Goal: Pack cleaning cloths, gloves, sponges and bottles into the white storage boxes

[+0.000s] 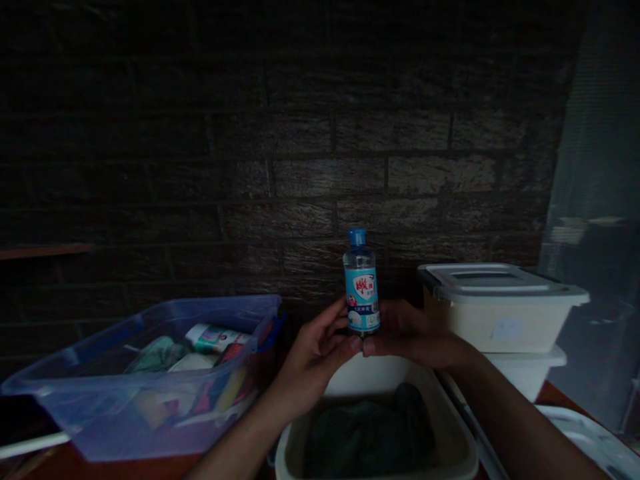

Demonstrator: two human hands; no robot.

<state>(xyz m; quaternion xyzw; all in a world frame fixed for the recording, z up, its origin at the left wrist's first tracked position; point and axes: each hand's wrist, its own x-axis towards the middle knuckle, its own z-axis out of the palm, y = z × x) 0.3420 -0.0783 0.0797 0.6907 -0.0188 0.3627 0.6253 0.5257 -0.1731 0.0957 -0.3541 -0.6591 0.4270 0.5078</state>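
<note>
A clear bottle of detergent (362,293) with a blue cap and a light blue label stands upright between my two hands. My left hand (323,343) grips it low on its left side, thumb at the base. From the right, my right hand (413,337) holds its lower part, with the two thumbs nearly meeting underneath. Directly below is a white basin (465,447) holding dark green cloth (367,437). The fingers behind the bottle are partly hidden.
At left, a translucent blue-purple bin (125,417) contains a white tube (215,338), cloths and other items. Lidded white boxes (505,320) are stacked at right, with a white lid (593,433) nearer. A dark brick wall (300,133) rises behind.
</note>
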